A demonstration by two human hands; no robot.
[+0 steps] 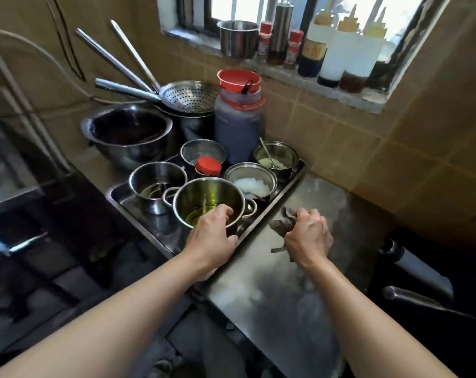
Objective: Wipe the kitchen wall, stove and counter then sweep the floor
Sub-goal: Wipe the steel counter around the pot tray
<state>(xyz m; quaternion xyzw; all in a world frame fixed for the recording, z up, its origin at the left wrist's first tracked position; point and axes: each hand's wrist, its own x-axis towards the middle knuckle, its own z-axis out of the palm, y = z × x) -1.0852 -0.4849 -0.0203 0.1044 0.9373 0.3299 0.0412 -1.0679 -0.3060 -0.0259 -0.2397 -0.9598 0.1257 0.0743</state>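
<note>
Tiled wall (354,148): tan tiles, running behind the counter and turning a corner at the right under the window sill.

Counter (285,282): steel top, bare and smeared with whitish streaks on its right half. Its long axis runs from the near edge away toward the wall corner.

Stove (27,241): dark and glossy, at the left of the counter, partly blurred.

Tray (283,192): steel, rectangular, on the left half of the counter. Long axis runs diagonally, from near left up to far right, where its corner points at the wall. It carries several steel pots and a red-capped jar (208,166).

Large bowl (127,132) and a pot with a perforated skimmer (189,96) stand behind the tray; the ladle handles point up and left. A dark jug (238,126) with a red lid stands beside them against the wall.

Oil pot (204,197): nearest pot in the tray, upright, holding yellow liquid.

Left hand (213,238): fingers curled over the near rim of the oil pot, palm over the tray's near edge.

Right hand (309,236): fingers closed around a dark cloth, pressed on the bare counter just right of the tray.

Cloth (281,222): bunched, ends trailing out left of the fist toward the tray.
</note>
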